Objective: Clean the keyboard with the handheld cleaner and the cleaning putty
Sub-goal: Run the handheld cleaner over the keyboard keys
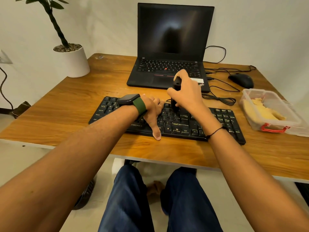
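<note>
Keyboard (184, 121) under two hands (153, 108), one handheld cleaner (175, 94), one putty tub (270, 113).

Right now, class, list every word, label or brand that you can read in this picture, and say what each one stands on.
"EBRONICS": front edge of the black keyboard; the left hand covers its start.
"Ctrl", "Alt", "Shift": keyboard keycaps, just legible.
Other keyboard keycaps: too blurred to read.
Laptop keys: too small to read.
Logo on the laptop's palm rest: unreadable.

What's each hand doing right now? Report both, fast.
Left hand: open, fingers resting flat on the keyboard, steadying it.
Right hand: fingers curled around the black handheld cleaner, its tip down on the keys.
</note>
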